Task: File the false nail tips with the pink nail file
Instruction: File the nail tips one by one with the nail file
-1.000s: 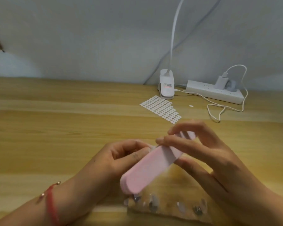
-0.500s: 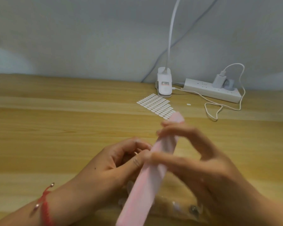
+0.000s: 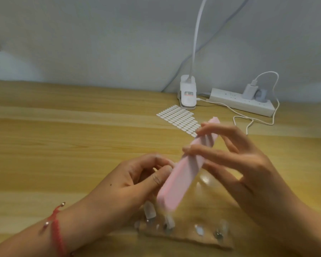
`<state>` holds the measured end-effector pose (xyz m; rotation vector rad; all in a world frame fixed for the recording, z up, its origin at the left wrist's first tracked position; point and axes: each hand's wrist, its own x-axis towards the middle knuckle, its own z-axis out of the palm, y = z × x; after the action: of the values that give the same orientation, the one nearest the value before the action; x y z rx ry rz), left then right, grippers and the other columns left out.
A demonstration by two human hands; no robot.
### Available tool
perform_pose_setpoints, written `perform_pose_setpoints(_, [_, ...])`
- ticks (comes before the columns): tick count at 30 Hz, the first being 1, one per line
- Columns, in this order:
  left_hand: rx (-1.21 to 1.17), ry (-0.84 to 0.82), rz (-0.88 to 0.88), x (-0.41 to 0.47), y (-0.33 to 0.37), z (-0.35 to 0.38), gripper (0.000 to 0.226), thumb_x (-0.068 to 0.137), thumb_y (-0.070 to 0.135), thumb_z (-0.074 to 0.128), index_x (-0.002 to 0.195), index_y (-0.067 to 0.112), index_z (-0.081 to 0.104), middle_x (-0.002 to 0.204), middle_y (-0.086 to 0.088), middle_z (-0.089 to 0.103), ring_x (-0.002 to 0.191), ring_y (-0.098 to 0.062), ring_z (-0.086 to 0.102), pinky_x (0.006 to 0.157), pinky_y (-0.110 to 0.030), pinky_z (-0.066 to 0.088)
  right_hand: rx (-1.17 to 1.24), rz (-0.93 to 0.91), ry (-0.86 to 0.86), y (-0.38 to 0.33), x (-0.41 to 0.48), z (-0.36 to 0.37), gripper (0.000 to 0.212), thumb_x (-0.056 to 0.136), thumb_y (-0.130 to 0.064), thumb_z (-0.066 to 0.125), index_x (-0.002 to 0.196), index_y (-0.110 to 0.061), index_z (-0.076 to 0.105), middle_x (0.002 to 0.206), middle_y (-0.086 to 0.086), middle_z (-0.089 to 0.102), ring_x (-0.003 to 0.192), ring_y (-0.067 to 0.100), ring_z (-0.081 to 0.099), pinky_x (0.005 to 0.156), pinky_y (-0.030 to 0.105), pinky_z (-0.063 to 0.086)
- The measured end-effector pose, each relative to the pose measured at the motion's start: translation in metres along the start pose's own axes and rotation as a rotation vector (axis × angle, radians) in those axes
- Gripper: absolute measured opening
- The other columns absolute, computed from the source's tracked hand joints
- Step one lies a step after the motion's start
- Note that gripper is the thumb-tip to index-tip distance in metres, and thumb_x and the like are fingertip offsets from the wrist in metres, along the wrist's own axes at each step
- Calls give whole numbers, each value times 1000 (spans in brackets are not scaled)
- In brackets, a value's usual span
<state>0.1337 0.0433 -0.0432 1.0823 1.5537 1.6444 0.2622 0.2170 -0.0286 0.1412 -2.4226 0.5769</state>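
Note:
The pink nail file [image 3: 182, 179] slants from lower left to upper right above the desk. My right hand [image 3: 237, 164] pinches its upper half between fingers and thumb. My left hand [image 3: 137, 180] has its fingers curled, pinching a small false nail tip against the file's left edge; the tip itself is mostly hidden by my fingertips. Below the hands lies a clear plastic bag [image 3: 202, 210] with several more false nail tips [image 3: 198, 230] along its near edge.
A sheet of small white stickers [image 3: 176, 117] lies on the wooden desk [image 3: 63, 145] behind the hands. Farther back stand a white clip lamp base [image 3: 188, 93] and a white power strip [image 3: 243, 102] with a charger and trailing cable.
The file has swung from pointing low and left to a steeper slant, then its lower end rose slightly. My right hand shifted with it; my left hand stayed in place.

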Motion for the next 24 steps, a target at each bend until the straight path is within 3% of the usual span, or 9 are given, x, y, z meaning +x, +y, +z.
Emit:
perform_pose_setpoints(3, [2,-10,-15,1,-1,-1,21,76,31,57,91,22,70,79,-15,66,67,-11,57,57,-20,46,34,-144,-83,-13,-6,11,32,97,-9,52,117,-24,71,125,14,53,133,24,47,106,32,41])
perform_pose_setpoints(7, [-13,11,-7,0,-3,-3,15,78,37,62,84,25,70,70,0,61,63,-6,52,55,-13,42,-8,10,15,4,0,1,32,95,-9,58,121,-25,63,126,8,52,129,11,47,108,31,43])
perform_pose_setpoints(12, [12,-55,2,0,-2,-3,24,78,41,64,92,23,69,82,-26,60,70,-17,53,59,-25,44,18,-176,-51,-14,-8,11,32,94,-9,58,117,-28,70,124,10,53,133,23,47,107,35,41])
perform_pose_setpoints(16, [29,-63,31,0,-4,-5,18,83,41,62,88,25,68,72,-2,56,66,-12,50,58,-19,43,-49,-27,27,4,0,0,33,92,-8,58,119,-26,64,124,11,53,129,16,49,104,34,45])
perform_pose_setpoints(19, [34,-78,5,0,-3,-4,28,78,50,60,91,27,68,82,-16,62,72,-20,56,65,-38,45,-42,-148,-20,-11,-7,10,32,95,-9,54,115,-27,71,123,13,54,131,22,48,105,37,43])
perform_pose_setpoints(21, [27,-71,21,1,-4,-4,26,80,46,64,95,25,68,87,-18,64,75,-17,58,64,-31,47,-46,-241,-49,-17,-8,14,32,96,-11,52,116,-25,72,124,13,54,133,25,47,109,39,39])
perform_pose_setpoints(24, [16,-70,31,0,-2,-4,20,82,40,57,87,23,67,66,0,59,59,-6,52,51,-16,42,-66,-79,46,-3,-2,5,31,94,-13,55,121,-26,63,124,13,53,130,20,48,107,40,43])
